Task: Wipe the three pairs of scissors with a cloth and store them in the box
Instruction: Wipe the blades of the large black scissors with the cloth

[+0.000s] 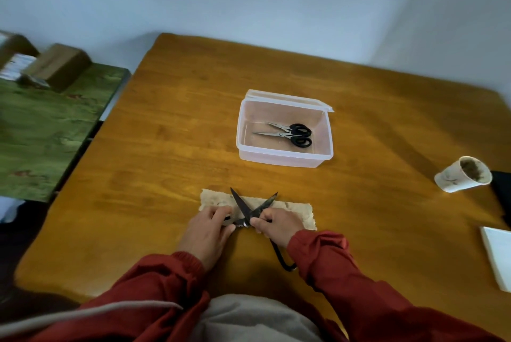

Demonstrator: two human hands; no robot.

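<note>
Third scissors: the dark pair (241,204) sits right over the cloth (293,210), blades spread in a wide V and pointing away from the person.
Right hand: the right hand (276,224) has its fingers (260,222) clenched around the dark pair just behind the pivot, and one black handle loop (282,262) trails out under the wrist.
Left hand: the left hand (210,226) has its fingers (221,213) curled in and is pinching the other shank, on the left of the pivot.
Cloth: tan, folded long, flat on the bench (166,134), near edge.
Box: the clear plastic box (284,159) is further back, lid tipped open behind it.
Inside it: two black-handled scissors (279,134) side by side, tips to the left.
Off right: a paper cup (453,178) on its side.
</note>
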